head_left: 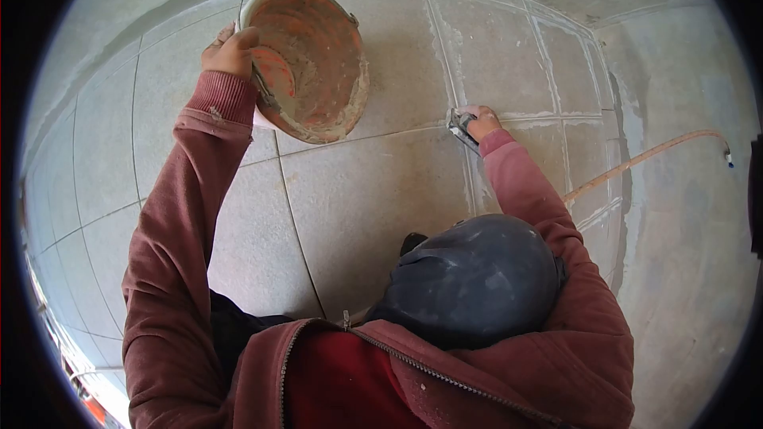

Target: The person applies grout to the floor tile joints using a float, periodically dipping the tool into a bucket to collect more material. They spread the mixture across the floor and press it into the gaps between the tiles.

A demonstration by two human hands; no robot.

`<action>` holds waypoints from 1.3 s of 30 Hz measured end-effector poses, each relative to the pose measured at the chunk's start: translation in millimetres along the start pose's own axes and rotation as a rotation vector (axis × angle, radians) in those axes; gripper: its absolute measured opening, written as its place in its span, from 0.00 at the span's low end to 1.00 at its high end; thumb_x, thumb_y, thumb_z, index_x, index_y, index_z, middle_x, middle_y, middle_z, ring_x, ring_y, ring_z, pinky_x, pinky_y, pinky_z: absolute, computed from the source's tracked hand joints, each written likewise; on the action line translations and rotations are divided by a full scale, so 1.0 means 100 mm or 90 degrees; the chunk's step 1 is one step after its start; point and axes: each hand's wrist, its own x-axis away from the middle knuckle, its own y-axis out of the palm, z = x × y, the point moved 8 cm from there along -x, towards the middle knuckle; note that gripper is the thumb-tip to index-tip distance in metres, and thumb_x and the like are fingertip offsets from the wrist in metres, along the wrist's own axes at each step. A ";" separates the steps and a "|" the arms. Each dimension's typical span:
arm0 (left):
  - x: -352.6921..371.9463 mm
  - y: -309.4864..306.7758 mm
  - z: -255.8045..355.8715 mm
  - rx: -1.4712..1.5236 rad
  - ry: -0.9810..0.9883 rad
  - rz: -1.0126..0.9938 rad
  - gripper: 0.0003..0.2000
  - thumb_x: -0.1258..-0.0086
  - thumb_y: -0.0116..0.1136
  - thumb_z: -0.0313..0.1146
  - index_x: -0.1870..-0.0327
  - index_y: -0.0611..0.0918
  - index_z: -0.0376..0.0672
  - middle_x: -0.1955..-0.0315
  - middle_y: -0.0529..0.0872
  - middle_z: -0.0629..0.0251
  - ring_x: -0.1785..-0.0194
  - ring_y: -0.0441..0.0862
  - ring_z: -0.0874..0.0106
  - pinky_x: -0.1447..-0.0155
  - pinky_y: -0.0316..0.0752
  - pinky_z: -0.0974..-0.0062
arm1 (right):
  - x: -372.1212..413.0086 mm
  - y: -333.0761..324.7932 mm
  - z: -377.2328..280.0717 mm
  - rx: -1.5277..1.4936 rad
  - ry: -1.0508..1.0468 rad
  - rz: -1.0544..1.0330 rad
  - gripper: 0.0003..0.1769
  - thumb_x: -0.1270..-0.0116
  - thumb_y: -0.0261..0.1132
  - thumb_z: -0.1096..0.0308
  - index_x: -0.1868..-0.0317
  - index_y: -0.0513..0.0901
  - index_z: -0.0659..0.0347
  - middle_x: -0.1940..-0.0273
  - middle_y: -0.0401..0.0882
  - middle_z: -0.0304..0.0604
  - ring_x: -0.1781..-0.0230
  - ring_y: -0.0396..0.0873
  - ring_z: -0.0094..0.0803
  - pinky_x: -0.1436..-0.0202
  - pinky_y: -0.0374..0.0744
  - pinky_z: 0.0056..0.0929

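An orange bucket (330,52), its inside smeared with pale grout, is tipped so that its mouth faces me at the upper left. My left hand (228,53) is closed on its left rim, and the wire handle stands above the far edge. To the right, my right hand (483,122) grips a small flat scraper-like tool (461,124), grey with grout. The tool rests against the tile floor (381,183) where two joints cross. My fingers cover part of the tool, so its exact shape is hidden.
White grout lines the joints on the right, while those on the left look dark. A thin brownish hose (652,155) curves by the bare grey wall (691,214) at the right. My bent knee (477,278) rises close in front of me.
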 end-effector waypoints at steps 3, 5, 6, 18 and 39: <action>0.07 0.06 0.00 -0.013 -0.022 -0.024 0.17 0.50 0.55 0.23 0.56 0.77 0.33 0.67 0.81 0.59 0.66 0.79 0.68 0.58 0.75 0.73 | 0.17 0.02 -0.06 0.015 0.019 0.051 0.18 0.52 0.54 0.77 0.63 0.84 0.52 0.54 0.78 0.52 0.50 0.74 0.46 0.46 0.72 0.32; 0.05 0.17 0.03 0.011 -0.022 -0.057 0.17 0.50 0.55 0.23 0.57 0.77 0.34 0.67 0.81 0.60 0.66 0.79 0.68 0.59 0.75 0.72 | 0.28 0.11 -0.21 0.187 -0.153 -0.007 0.18 0.52 0.55 0.77 0.62 0.84 0.52 0.56 0.79 0.53 0.53 0.76 0.47 0.49 0.74 0.31; 0.03 0.16 -0.01 0.028 -0.014 -0.043 0.16 0.50 0.55 0.23 0.57 0.77 0.34 0.68 0.81 0.60 0.66 0.79 0.68 0.59 0.75 0.72 | 0.37 0.06 -0.35 0.232 -0.122 -0.105 0.18 0.52 0.55 0.76 0.61 0.84 0.51 0.56 0.79 0.53 0.54 0.77 0.47 0.50 0.75 0.32; 0.06 0.17 0.04 0.040 -0.001 -0.021 0.16 0.50 0.55 0.21 0.56 0.77 0.35 0.67 0.82 0.60 0.66 0.79 0.67 0.58 0.75 0.72 | 0.20 -0.12 -0.17 0.333 -0.064 -0.049 0.21 0.53 0.57 0.75 0.56 0.82 0.50 0.50 0.73 0.53 0.47 0.71 0.46 0.42 0.69 0.35; 0.11 0.11 0.03 0.034 -0.015 -0.025 0.17 0.50 0.54 0.21 0.56 0.77 0.34 0.67 0.82 0.60 0.66 0.79 0.68 0.59 0.76 0.72 | 0.13 0.23 0.26 -0.132 0.097 0.147 0.14 0.51 0.54 0.74 0.66 0.83 0.67 0.61 0.80 0.56 0.54 0.77 0.47 0.49 0.73 0.33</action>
